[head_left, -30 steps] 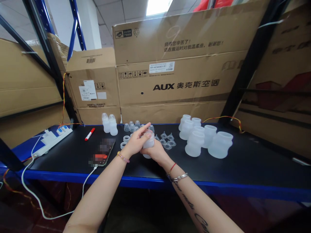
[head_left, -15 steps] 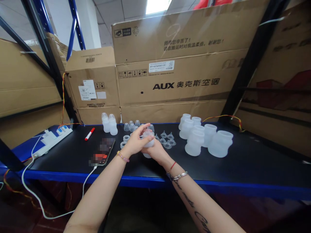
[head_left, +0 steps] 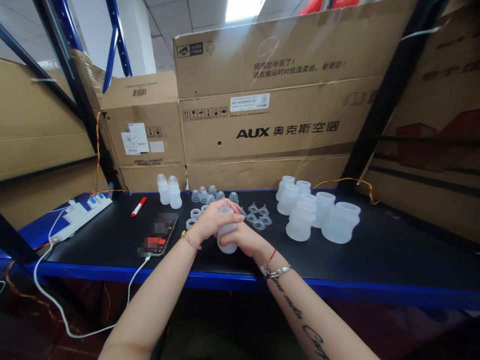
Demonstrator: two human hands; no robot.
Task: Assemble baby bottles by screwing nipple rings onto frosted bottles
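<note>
Baby bottle [head_left: 227, 243] stood upright, clamped by left grip [head_left: 215, 219] across its top, right grip [head_left: 240, 238] at its side.

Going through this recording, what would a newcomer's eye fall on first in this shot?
The large AUX air-conditioner carton dominates the back of the shelf. At the centre of the black shelf top, the left hand and right hand grip a frosted plastic bottle. To their right stands a cluster of wider frosted bottle bodies.
</note>
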